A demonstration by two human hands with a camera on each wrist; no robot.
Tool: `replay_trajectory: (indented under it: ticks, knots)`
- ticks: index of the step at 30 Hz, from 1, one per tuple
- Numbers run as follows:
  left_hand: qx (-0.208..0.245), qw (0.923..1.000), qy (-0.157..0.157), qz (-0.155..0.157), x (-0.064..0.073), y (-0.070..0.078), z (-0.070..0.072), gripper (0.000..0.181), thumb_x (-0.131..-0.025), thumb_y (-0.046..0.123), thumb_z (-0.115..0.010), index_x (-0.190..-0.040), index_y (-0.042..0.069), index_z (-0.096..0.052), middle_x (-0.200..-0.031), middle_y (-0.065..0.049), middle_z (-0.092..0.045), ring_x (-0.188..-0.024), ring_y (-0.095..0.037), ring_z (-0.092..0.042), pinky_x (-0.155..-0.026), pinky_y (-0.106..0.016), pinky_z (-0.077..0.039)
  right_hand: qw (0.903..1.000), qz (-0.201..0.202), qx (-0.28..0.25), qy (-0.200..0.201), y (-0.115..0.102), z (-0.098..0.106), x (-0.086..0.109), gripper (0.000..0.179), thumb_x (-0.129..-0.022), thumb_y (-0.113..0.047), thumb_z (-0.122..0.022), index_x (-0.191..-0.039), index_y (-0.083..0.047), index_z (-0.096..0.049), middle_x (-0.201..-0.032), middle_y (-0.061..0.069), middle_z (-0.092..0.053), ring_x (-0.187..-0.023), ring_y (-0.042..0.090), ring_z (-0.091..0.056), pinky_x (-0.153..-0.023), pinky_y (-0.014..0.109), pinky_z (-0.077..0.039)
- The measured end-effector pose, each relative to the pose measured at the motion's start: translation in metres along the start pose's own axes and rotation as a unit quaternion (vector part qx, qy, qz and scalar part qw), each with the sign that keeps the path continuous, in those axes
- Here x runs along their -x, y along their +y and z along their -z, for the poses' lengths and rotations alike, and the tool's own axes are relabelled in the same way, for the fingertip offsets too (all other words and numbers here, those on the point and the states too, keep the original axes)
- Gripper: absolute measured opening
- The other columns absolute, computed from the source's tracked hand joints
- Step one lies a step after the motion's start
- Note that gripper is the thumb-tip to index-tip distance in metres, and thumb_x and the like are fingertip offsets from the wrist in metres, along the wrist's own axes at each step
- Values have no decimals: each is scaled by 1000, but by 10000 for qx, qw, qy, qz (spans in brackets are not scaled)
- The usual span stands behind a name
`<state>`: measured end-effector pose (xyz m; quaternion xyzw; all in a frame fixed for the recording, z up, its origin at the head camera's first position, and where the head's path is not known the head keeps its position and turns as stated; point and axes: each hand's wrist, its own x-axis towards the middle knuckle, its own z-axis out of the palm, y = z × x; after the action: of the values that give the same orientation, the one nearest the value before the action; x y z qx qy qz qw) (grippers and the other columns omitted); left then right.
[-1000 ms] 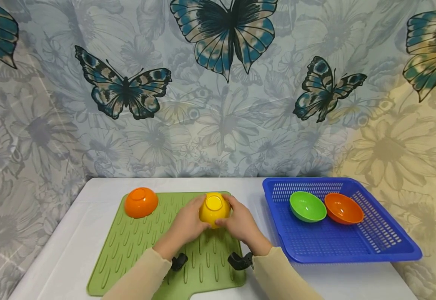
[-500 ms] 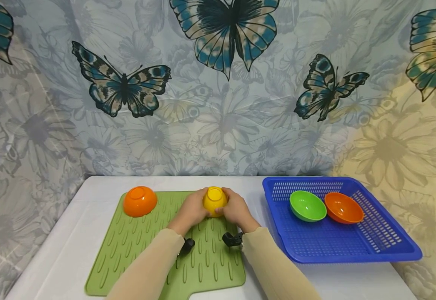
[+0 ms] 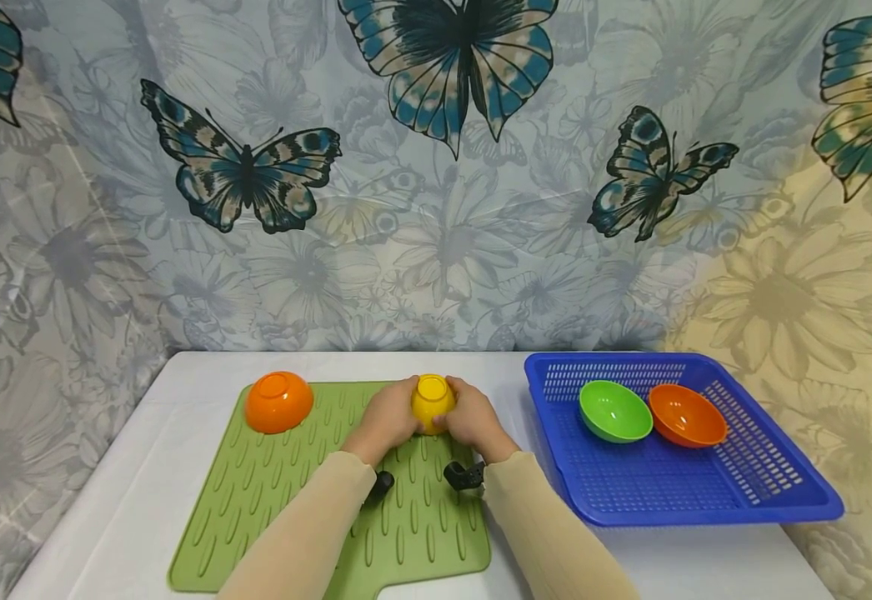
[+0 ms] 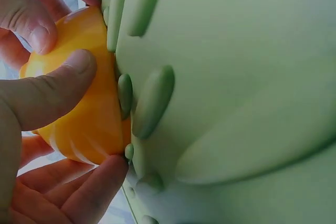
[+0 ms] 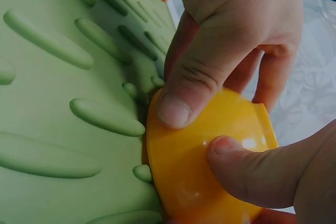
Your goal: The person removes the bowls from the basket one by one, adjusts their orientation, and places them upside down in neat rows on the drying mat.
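Note:
An upside-down yellow bowl (image 3: pixel 430 402) sits near the far right corner of the green ridged mat (image 3: pixel 297 508). My left hand (image 3: pixel 385 419) grips its left side, thumb on the near face and fingers curled round it. On the other side my right hand (image 3: pixel 478 418) holds it the same way. Both wrist views show the yellow bowl (image 4: pixel 84 108) with its rim down against the mat's ridges (image 5: pixel 107 116) and both thumbs on its wall. An orange bowl (image 3: pixel 278 403) lies upside down at the mat's far left corner.
To the right stands a blue perforated basket (image 3: pixel 654 500). In it a green bowl (image 3: pixel 615 412) and an orange-red bowl (image 3: pixel 687 417) lie side by side, mouths up. White cloth (image 3: pixel 106 475) covers the table, and a butterfly-print curtain (image 3: pixel 436 275) hangs behind.
Both hands have moved the yellow bowl away from me and lowered it onto the far part of the mat. Over the last half second it has shifted only slightly right.

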<state>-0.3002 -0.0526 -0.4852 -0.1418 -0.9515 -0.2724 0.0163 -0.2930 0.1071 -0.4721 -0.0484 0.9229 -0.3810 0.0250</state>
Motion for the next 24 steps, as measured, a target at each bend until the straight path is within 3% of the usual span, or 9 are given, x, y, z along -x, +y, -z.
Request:
replay_trajectory:
  ticks: [12,24]
  knots:
    - [100,9995,5,-311,-1,-3,0,79,-72,9,-87,-140,-5,-51,-125,-18,-63,-111,-32,-61,-97,-45,-48,9997,51,247,-17,0,1,-3,73,-74,-4,-81,-140,1,-51,-127,19,-61,-110,34,-58,-97,50,-45]
    - [111,9988,-250,-399,1,1,7,76,-70,9,-89,-136,-6,-54,-118,-17,-66,-105,-29,-63,-94,-44,-50,9997,-98,141,-147,-1,5,-4,66,-72,-6,-82,-132,1,-56,-118,19,-61,-104,33,-59,-92,50,-48]
